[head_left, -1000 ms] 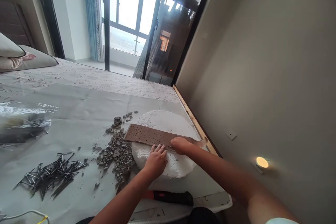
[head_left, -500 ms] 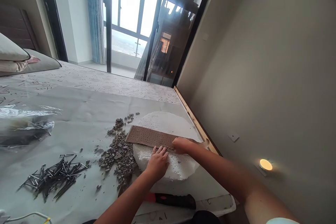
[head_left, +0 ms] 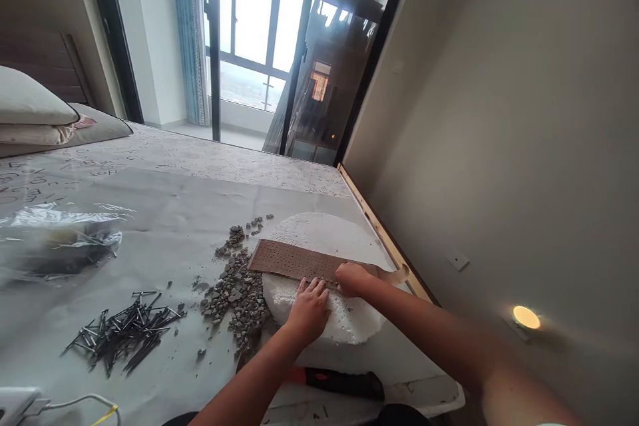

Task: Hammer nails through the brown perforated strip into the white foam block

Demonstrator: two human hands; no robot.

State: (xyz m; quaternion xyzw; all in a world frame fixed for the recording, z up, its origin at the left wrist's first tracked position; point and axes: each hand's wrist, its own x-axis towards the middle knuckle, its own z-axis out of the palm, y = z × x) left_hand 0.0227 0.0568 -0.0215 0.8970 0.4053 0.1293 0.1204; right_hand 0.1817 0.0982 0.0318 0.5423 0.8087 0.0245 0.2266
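A round white foam slab (head_left: 319, 236) lies on the covered bed. A brown perforated board (head_left: 289, 259) rests across its top. My left hand (head_left: 308, 309) lies flat on the foam with fingers stretched out, fingertips at the board's near edge. My right hand (head_left: 352, 278) is curled at the board's right end, fingers closed; what they pinch is too small to make out.
A pile of grey rubble (head_left: 232, 293) sits left of the foam, and a heap of dark nails (head_left: 124, 329) lies further left. A red-and-black handled tool (head_left: 339, 381) lies near me. A clear plastic bag (head_left: 60, 239), pillows (head_left: 30, 106) and a wall lamp (head_left: 525, 317) are around.
The view has drifted slightly, so everything sits a little to the right in the picture. Both hands stay at the board's near edge, barely moved.
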